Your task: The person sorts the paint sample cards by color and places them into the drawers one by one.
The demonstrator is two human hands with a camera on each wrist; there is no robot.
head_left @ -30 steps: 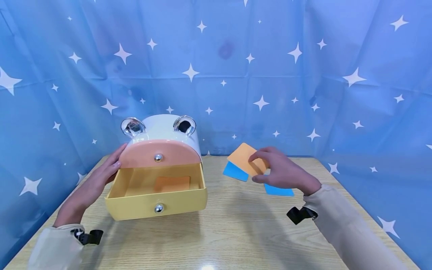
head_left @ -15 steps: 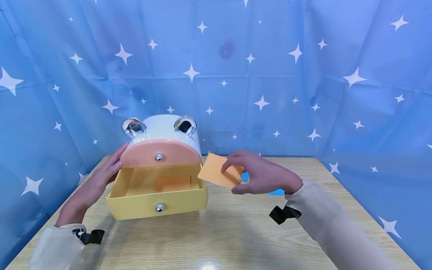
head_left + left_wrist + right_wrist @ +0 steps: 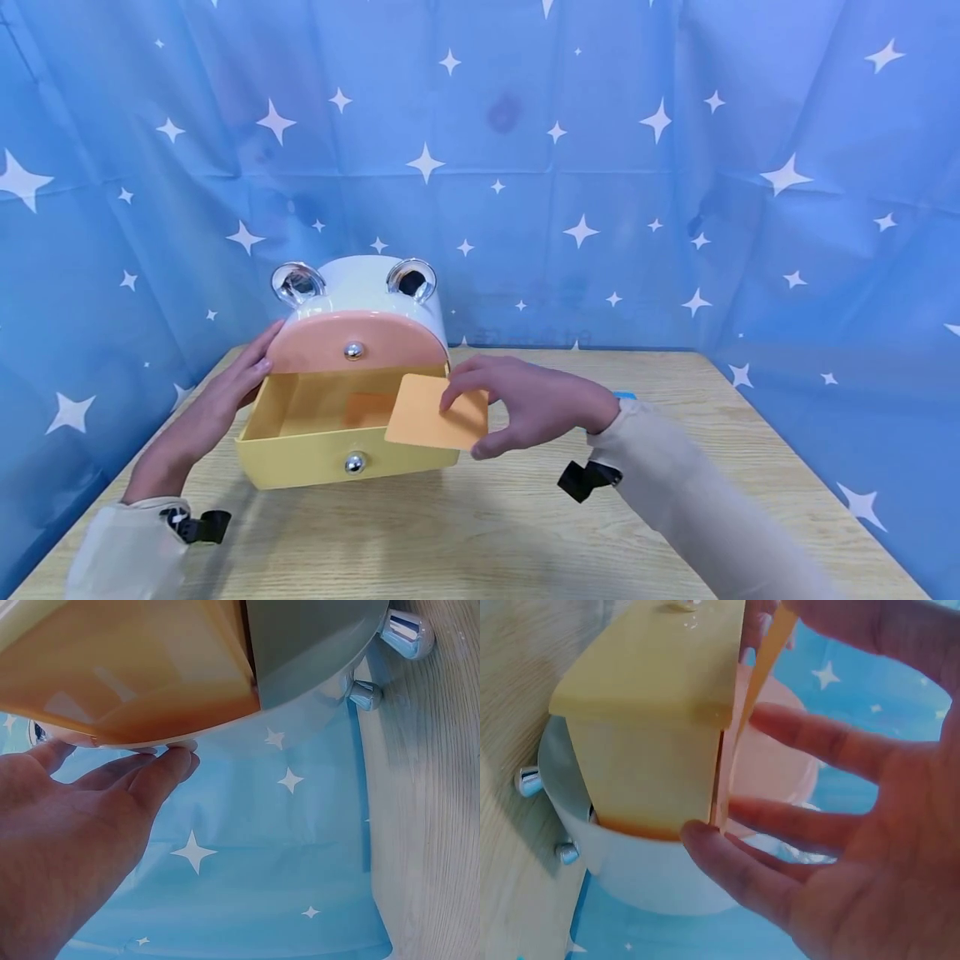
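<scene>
A white animal-shaped drawer box [image 3: 360,283] stands on the table with its yellow lower drawer [image 3: 300,462] pulled out. Inside the drawer lies an orange card [image 3: 363,408]. My left hand [image 3: 201,421] rests on the box's left side, its fingers fairly straight against the wall in the left wrist view. Between thumb and fingers, my right hand [image 3: 532,404] pinches a second orange card [image 3: 431,417], held over the drawer's front right corner. In the right wrist view that orange card [image 3: 761,667] appears edge-on beside the drawer.
Behind the right forearm a bit of blue card [image 3: 625,395] shows on the wooden table [image 3: 480,533]. The box's pink upper drawer [image 3: 315,346] is closed. A blue star-patterned curtain [image 3: 495,250] surrounds the table's back and sides.
My right hand has carried the orange card leftward from above the blue cards to the drawer's front right corner. The left hand has kept its place on the box.
</scene>
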